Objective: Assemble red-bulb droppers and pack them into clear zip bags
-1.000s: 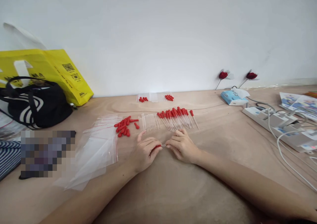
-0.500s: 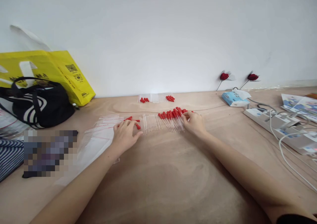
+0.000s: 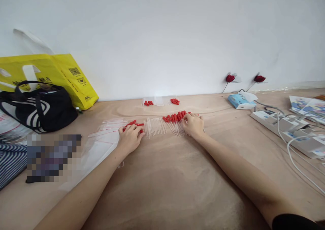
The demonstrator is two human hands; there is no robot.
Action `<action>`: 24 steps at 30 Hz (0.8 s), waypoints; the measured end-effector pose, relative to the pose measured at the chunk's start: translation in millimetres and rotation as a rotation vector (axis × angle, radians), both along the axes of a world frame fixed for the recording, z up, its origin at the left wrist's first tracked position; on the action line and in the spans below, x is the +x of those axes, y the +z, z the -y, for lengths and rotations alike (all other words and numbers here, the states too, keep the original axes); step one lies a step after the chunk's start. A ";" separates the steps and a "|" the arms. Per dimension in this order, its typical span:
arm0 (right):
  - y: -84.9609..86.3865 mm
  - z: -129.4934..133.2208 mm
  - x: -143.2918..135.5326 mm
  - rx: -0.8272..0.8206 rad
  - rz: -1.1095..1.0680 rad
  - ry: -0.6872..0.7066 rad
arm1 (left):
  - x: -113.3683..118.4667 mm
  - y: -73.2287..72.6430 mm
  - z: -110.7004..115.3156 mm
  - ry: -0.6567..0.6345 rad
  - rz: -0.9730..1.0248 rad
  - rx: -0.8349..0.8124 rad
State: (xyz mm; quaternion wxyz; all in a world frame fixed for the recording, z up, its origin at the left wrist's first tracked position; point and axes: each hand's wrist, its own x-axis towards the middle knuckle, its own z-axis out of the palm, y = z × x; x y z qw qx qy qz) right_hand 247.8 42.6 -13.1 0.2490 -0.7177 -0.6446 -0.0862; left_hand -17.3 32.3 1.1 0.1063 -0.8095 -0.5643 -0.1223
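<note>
A row of droppers (image 3: 174, 119), clear thin tubes with red rubber bulbs on top, lies slanted at the middle of the table. My right hand (image 3: 194, 125) is closed at the right end of this row, fingers curled against the droppers and hiding some of them. Left of them, bare clear dropper tubes (image 3: 154, 127) lie side by side. My left hand (image 3: 130, 138) rests over loose red rubber bulbs (image 3: 132, 122), with its fingers curled down and a bulb showing between forefinger and thumb. Its palm hides part of that pile.
Clear zip bags (image 3: 104, 143) lie under and beside my left forearm. Near the wall is a flat bag (image 3: 159, 101) with red bulbs at both ends. Yellow bag (image 3: 76, 84) and black bag (image 3: 56, 104) stand left; tissue pack (image 3: 241, 101) and power strip (image 3: 286, 131) right.
My right hand has shifted slightly left along the dropper row, covering more of its right end. The fingers of my left hand have drawn in around the loose bulbs.
</note>
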 end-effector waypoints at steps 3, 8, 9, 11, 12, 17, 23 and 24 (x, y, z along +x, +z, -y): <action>3.1 4.3 -22.6 -0.002 0.030 0.114 | 2.1 -0.1 1.0 0.034 0.004 0.020; 8.0 2.4 -62.3 -0.147 0.025 0.178 | 2.1 0.1 1.1 0.068 0.068 0.061; 9.0 0.2 -67.5 -0.172 0.027 0.163 | 1.8 1.2 1.2 0.074 0.082 0.075; 11.2 -4.9 -75.2 -0.222 0.033 0.135 | 2.3 4.8 2.3 0.083 0.120 0.117; 12.4 -7.6 -78.1 -0.245 0.032 0.124 | 3.5 7.0 3.5 0.081 0.144 0.139; 17.2 -16.6 -89.3 -0.376 0.002 0.097 | 20.5 11.9 19.2 -0.058 0.230 0.169; 20.4 -8.5 -84.5 -0.253 0.014 0.123 | 39.5 3.6 48.0 -0.278 0.217 0.021; 20.8 -4.4 -78.7 -0.208 0.022 0.146 | 40.9 2.1 51.3 -0.293 0.228 0.001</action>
